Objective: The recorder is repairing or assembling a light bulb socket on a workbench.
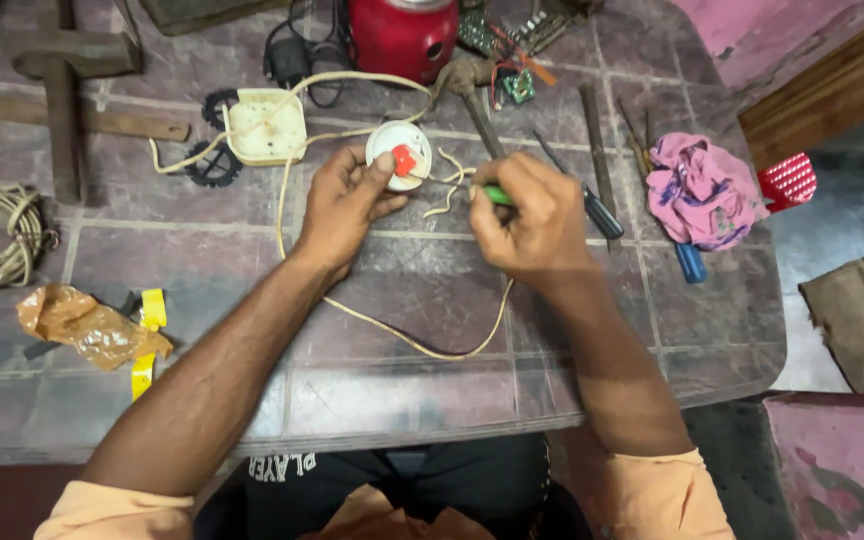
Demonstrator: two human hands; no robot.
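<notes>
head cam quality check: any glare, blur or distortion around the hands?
Head view: light is soft and dim, with a faint sheen on the table tiles; left hand, round white switch and right hand are reasonably sharp; the green-handled tool is mostly hidden; table edges bow from wide-angle distortion; the bottom corners fall dark.

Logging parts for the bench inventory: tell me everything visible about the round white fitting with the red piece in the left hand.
The round white fitting is a small disc-shaped piece, plastic by its look, with a red block set in its face. It lies face-up on the tiled table, tipped slightly toward the left hand, whose thumb and fingers grip its lower edge. Cream wires run from it toward the right hand, which holds a green-handled tool pointed at it. Its underside is hidden.
</notes>
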